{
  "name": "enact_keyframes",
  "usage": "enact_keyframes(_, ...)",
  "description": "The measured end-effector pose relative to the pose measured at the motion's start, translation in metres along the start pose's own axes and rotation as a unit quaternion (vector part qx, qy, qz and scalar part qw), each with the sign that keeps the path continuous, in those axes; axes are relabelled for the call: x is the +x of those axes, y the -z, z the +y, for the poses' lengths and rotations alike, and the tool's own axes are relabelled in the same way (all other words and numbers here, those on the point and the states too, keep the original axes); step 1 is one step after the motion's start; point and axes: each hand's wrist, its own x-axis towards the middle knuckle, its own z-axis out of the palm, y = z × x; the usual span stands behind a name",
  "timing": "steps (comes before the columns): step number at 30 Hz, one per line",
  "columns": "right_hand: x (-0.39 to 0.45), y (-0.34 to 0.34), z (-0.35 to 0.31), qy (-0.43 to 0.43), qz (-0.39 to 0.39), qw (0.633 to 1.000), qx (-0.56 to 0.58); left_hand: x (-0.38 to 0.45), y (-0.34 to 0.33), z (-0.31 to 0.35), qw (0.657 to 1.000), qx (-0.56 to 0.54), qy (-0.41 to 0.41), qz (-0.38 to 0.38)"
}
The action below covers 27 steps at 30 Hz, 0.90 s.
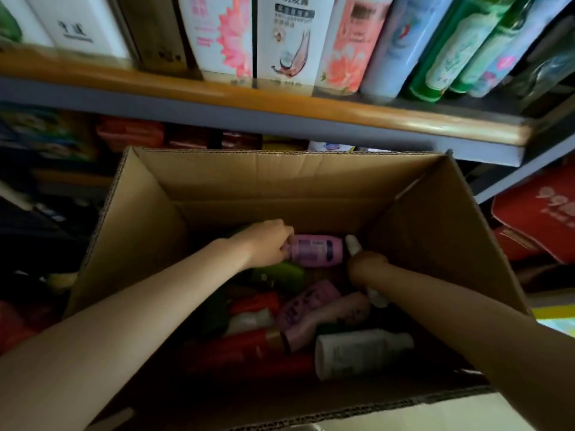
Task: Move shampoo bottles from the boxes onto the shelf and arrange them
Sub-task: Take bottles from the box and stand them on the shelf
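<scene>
Both my arms reach down into an open cardboard box (280,175) in front of the shelf (280,104). My left hand (267,241) grips the end of a purple bottle (314,251) lying at the far side of the box. My right hand (367,267) is curled round a white bottle (353,244) whose top sticks out above the fist and whose base shows below it. Under the hands lie several more bottles: green (280,273), red (236,349), pink (311,300) and white (357,353).
Above the box, the shelf holds a row of standing bottles and cartons, white with pink flowers (224,35), blue (401,42) and green (451,51). Red packets (130,133) sit on the lower shelf. A red bag (538,219) lies to the right.
</scene>
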Motion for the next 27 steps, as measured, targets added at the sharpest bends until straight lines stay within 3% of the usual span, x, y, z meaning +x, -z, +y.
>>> enact_keyframes(2, -0.010, 0.023, -0.003, 0.037, -0.084, 0.996, 0.010, 0.001, 0.002, 0.004, 1.000, -0.006, 0.003, 0.006)
enact_keyframes(5, -0.034, 0.072, 0.002, 0.063, -0.246, 0.958, 0.136, 0.000, 0.008, 0.009, 0.995, -0.075, 0.065, -0.013)
enact_keyframes(8, -0.058, 0.091, 0.019, 0.097, -0.289, 0.916, 0.263, -0.012, 0.009, 0.007, 0.964, -0.202, 0.168, -0.042)
enact_keyframes(12, -0.082, 0.114, 0.011, 0.235, -0.330, 0.847, 0.343, -0.041, 0.007, -0.005, 0.849, -0.448, 0.264, -0.087)
enact_keyframes(14, -0.095, 0.132, 0.000, 0.287, -0.325, 0.824, 0.363, -0.050, 0.014, -0.008, 0.770, -0.590, 0.231, -0.080)
enact_keyframes(16, -0.107, 0.148, -0.011, 0.326, -0.294, 0.821, 0.365, -0.062, 0.030, -0.005, 0.691, -0.702, 0.170, -0.003)
enact_keyframes(17, -0.112, 0.156, -0.015, 0.337, -0.278, 0.823, 0.362, -0.068, 0.039, -0.004, 0.688, -0.712, 0.138, 0.039)
enact_keyframes(24, -0.188, 0.223, -0.027, 0.436, -0.164, 0.831, 0.306, -0.138, 0.128, 0.015, 0.792, -0.577, -0.051, 0.193)
enact_keyframes(27, -0.234, 0.259, -0.029, 0.471, -0.068, 0.817, 0.325, -0.171, 0.175, 0.030, 0.807, -0.506, -0.126, 0.276)
